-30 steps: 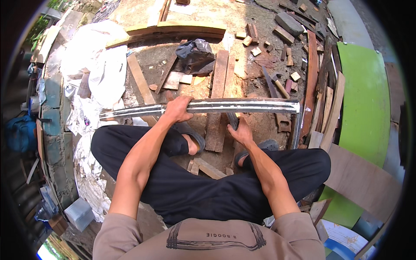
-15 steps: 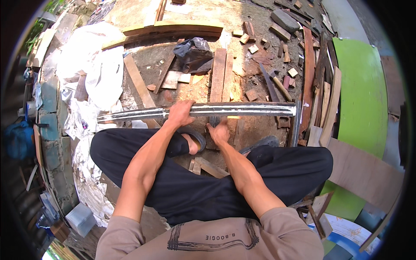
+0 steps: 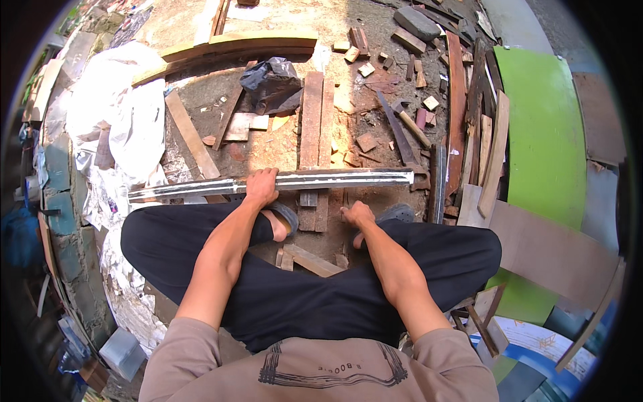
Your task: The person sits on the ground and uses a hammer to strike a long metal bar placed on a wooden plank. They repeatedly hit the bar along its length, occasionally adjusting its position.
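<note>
A long dark bar with white stripes (image 3: 341, 179) lies crosswise in front of me, over two wooden planks (image 3: 311, 127). My left hand (image 3: 262, 186) is closed over it left of its middle. A small grey block (image 3: 308, 198) shows beneath the bar, on the planks. My right hand (image 3: 358, 214) is off the bar, just on my side of it, thumb and fingers pinched together. A thin sliver seems to stick up from the pinch, too small to name. Past the bar's right end lie a handsaw (image 3: 395, 130) and a hammer (image 3: 415, 129).
A dark metal strip (image 3: 439, 184) and long boards (image 3: 455, 114) lie at the right, beside a green panel (image 3: 542, 127). White sheeting (image 3: 117, 100) covers the left side. A black plastic bag (image 3: 273, 86) and scattered wood offcuts (image 3: 366, 69) lie beyond the bar.
My right hand has left the block under the bar and moved right and toward me. The bar's right end has drawn left, away from the metal strip. My left hand still grips the bar.
</note>
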A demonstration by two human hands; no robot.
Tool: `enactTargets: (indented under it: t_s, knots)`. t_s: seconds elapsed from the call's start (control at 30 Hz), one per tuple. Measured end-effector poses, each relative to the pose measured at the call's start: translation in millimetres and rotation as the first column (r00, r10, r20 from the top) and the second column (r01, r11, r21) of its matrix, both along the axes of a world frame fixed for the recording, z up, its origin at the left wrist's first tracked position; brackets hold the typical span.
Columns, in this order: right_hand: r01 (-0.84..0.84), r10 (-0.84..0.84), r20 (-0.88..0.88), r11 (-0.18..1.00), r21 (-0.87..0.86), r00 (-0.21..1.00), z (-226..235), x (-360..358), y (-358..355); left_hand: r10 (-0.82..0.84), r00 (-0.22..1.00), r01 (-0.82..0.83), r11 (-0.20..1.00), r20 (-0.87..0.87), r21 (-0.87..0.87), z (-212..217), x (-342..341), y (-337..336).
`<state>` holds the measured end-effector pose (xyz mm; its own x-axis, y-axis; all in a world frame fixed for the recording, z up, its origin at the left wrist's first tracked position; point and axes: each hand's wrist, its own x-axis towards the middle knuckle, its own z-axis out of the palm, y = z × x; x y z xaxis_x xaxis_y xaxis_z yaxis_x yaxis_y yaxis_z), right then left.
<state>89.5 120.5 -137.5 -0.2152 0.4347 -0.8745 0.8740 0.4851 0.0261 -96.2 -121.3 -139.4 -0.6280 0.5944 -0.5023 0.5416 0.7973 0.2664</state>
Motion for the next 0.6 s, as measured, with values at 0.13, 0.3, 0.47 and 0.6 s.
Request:
enactTargets:
  t_s: [0.13, 0.3, 0.47, 0.6]
  knots:
    - [-0.055, 0.049, 0.073, 0.995, 0.081, 0.996, 2.6, 29.8, 58.8, -0.042, 0.999, 0.042, 0.998, 0.007, -0.043, -3.4, 4.0, -3.1]
    - [-0.171, 0.142, 0.141, 0.959, 0.225, 0.980, -8.7, 36.7, 124.0, -0.040, 0.999, 0.039, 0.999, -0.009, -0.019, 0.6, 2.6, 0.6]
    - [-0.264, 0.284, 0.004, 0.888, 0.376, 0.959, -46.0, 67.7, 182.8, -0.043, 0.999, 0.043, 0.999, 0.018, 0.009, 18.4, 2.1, 19.7]
    - [-0.262, 0.348, -0.113, 0.849, 0.458, 0.931, -78.9, 80.3, 199.1, -0.062, 0.998, 0.062, 0.998, 0.006, 0.020, 17.9, 2.6, 29.8]
